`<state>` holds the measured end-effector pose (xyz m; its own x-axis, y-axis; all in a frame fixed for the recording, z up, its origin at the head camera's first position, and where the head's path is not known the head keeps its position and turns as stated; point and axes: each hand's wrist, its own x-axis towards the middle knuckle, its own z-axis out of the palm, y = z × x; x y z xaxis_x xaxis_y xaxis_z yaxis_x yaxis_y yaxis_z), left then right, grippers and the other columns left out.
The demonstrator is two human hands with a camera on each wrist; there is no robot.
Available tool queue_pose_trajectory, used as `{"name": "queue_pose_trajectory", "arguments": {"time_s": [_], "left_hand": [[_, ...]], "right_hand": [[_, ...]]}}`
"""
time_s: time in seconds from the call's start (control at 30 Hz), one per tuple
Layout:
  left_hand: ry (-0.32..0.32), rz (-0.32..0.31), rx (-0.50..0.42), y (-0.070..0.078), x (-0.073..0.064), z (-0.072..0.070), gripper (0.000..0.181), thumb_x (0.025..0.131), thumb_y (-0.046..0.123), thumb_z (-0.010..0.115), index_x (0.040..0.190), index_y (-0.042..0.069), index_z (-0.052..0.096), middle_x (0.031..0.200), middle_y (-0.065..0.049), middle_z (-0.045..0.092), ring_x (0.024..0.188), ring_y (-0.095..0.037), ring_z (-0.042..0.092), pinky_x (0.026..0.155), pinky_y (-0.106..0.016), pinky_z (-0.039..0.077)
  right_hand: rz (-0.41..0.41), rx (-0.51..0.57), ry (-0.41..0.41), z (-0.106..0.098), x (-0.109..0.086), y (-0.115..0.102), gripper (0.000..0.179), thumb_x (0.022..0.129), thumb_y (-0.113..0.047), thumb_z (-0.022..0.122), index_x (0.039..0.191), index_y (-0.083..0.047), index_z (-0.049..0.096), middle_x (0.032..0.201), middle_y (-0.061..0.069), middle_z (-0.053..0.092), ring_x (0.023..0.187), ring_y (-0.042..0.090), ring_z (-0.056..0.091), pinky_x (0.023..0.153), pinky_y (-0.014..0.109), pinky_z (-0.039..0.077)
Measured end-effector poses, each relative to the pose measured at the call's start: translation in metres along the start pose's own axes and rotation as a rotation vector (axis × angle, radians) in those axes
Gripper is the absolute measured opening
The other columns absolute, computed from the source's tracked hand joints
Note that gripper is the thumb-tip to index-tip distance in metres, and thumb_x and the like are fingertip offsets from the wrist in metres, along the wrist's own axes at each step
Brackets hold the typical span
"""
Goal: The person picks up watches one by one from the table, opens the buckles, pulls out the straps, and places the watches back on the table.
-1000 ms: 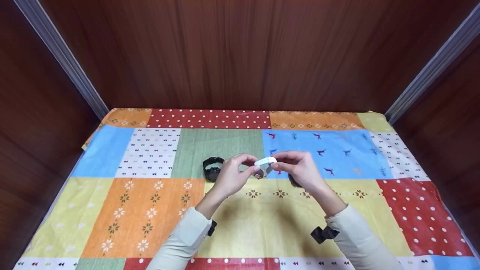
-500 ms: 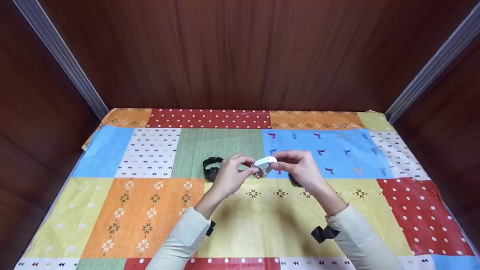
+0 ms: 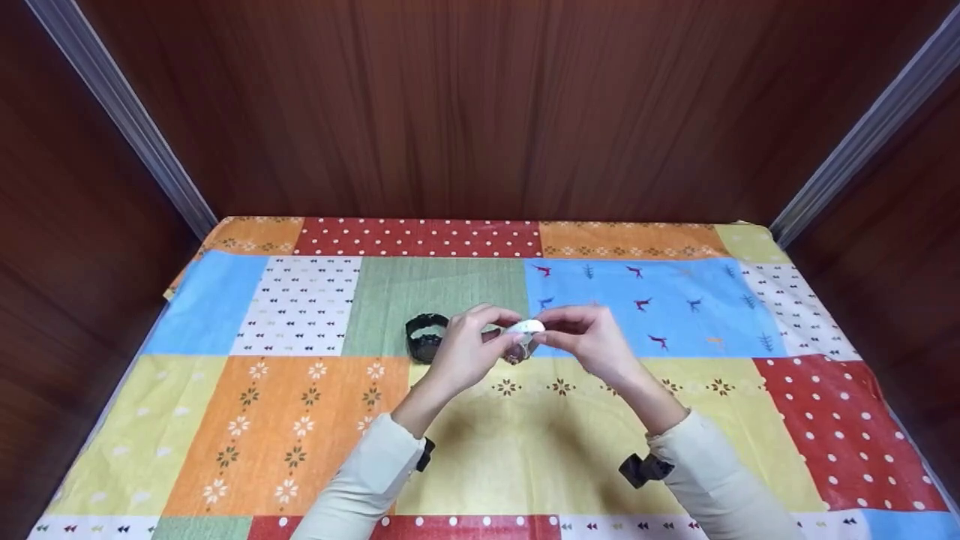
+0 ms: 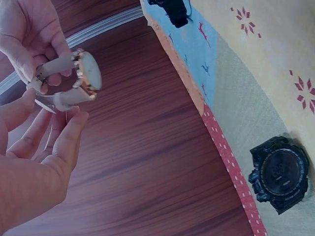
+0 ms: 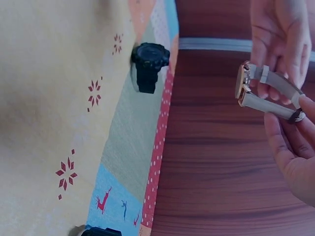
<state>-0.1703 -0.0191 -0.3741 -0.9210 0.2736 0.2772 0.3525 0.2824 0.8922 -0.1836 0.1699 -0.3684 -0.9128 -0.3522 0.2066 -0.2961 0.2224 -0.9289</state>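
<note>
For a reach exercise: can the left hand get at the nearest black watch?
Probably, once free: the left hand pinches the white watch, but nothing visible blocks the nearest black watch.

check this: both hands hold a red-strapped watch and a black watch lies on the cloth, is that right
Not quite: the strap is white, not red, as the head view shows. The left hand and right hand do hold that watch, and a black watch lies on the cloth.

Watch (image 3: pixel 524 328), rose-gold case (image 5: pixel 240 84), pale strap (image 5: pixel 268 106) looped; dial (image 4: pixel 92 71) downward; held up by left hand (image 3: pixel 466 346) and right hand (image 3: pixel 601 346).
</note>
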Motion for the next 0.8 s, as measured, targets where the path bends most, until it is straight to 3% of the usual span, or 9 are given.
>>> {"name": "queue_pose_trajectory", "arguments": {"time_s": [0.27, 0.57, 0.8], "left_hand": [[-0.007, 0.026, 0.054, 0.0022, 0.0000, 0.0021, 0.011, 0.086, 0.004, 0.062, 0.094, -0.001, 0.066, 0.092, -0.008, 0.061, 0.087, -0.017, 0.060, 0.074, -0.018, 0.049], [-0.013, 0.035, 0.070, 0.0027, 0.0007, 0.0043, 0.011, 0.085, 0.006, 0.063, 0.095, 0.000, 0.066, 0.092, -0.008, 0.062, 0.089, -0.016, 0.059, 0.074, -0.018, 0.049], [-0.003, 0.091, 0.195, 0.0033, 0.0012, 0.0051, 0.008, 0.084, 0.009, 0.064, 0.089, 0.002, 0.067, 0.088, -0.006, 0.063, 0.085, -0.016, 0.058, 0.074, -0.020, 0.050]], "right_hand": [[0.029, -0.041, -0.030, 0.0026, -0.0019, -0.0059, 0.020, 0.081, -0.004, 0.067, 0.098, 0.007, 0.066, 0.093, 0.018, 0.066, 0.081, 0.015, 0.063, 0.074, 0.027, 0.051], [-0.013, -0.089, -0.034, 0.0024, -0.0015, -0.0021, 0.016, 0.081, -0.005, 0.068, 0.095, 0.004, 0.068, 0.091, 0.014, 0.067, 0.079, 0.016, 0.063, 0.071, 0.026, 0.051], [-0.026, -0.120, -0.040, 0.0052, -0.0016, -0.0027, 0.014, 0.081, -0.001, 0.066, 0.094, 0.005, 0.067, 0.090, 0.015, 0.066, 0.079, 0.019, 0.063, 0.071, 0.025, 0.052]]}}
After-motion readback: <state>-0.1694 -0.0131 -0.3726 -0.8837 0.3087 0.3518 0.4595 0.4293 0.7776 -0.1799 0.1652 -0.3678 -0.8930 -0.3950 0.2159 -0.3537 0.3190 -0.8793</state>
